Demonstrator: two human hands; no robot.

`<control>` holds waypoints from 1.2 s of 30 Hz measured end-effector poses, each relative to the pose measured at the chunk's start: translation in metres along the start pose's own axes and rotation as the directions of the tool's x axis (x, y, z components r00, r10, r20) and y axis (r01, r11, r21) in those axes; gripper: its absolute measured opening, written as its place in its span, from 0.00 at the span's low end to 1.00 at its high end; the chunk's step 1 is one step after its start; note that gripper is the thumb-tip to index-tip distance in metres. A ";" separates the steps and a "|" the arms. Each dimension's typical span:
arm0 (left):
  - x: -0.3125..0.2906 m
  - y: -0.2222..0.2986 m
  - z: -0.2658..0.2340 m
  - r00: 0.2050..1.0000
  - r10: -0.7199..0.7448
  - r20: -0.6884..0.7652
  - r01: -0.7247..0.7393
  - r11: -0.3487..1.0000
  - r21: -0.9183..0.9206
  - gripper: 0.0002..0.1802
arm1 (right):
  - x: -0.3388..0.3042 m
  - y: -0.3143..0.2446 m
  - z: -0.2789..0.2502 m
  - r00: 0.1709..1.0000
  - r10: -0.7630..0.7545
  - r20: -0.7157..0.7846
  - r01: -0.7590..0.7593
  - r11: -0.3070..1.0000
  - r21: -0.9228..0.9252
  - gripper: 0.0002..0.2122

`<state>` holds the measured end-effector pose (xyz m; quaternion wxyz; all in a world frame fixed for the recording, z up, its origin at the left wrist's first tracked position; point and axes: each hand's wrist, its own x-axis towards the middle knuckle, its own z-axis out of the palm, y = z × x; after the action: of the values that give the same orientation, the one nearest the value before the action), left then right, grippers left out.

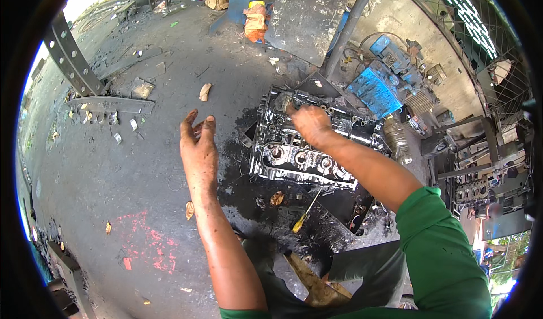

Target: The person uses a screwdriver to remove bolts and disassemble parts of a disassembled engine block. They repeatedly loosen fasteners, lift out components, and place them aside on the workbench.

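A wet, oily metal engine block (305,172) with a row of round openings lies on the floor in front of me. My right hand (310,124) reaches over its far left part, fingers closed around a small grey-brown wad (284,103) pressed to the metal. The wad is partly hidden, and I cannot tell its material. My left hand (201,146) is raised to the left of the block, touching nothing, with thumb and fingers apart. A screwdriver with a yellow handle (300,224) lies on the near side, its shaft pointing toward the block.
Dark liquid spreads around the block. A blue machine (376,90) stands beyond it to the right, near a slanted metal post (350,27). An orange bag (255,24) sits at the back. A perforated metal beam (70,56) is at far left. Another engine part (472,192) is at right.
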<state>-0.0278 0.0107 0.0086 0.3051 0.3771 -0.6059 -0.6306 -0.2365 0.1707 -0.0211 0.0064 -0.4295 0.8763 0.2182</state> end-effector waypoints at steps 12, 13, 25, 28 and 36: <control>0.001 -0.003 -0.017 0.999 0.002 -0.045 -0.002 1.000 0.013 0.33 | 0.016 0.016 0.003 0.899 0.412 0.151 -0.436 0.801 0.411 0.10; 0.002 -0.004 -0.013 0.999 0.001 -0.032 -0.001 1.000 0.009 0.33 | 0.021 0.011 -0.002 0.930 0.350 0.117 -0.367 0.851 0.376 0.09; -0.003 0.002 -0.023 0.997 -0.003 -0.073 0.006 0.999 0.046 0.32 | 0.027 0.044 0.022 0.884 0.408 0.231 -0.466 0.816 0.342 0.14; -0.001 0.003 -0.014 0.998 0.005 -0.059 -0.005 1.000 -0.006 0.32 | 0.027 0.036 0.022 0.921 0.341 0.189 -0.390 0.827 0.405 0.14; -0.001 -0.002 -0.006 1.000 -0.008 -0.021 0.008 1.000 0.008 0.32 | 0.024 0.062 0.016 0.910 0.346 0.229 -0.398 0.883 0.247 0.13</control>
<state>-0.0219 0.0088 0.0070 0.3074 0.3872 -0.6037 -0.6254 -0.3015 0.1922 -0.0172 0.1051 -0.2257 0.9607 0.1228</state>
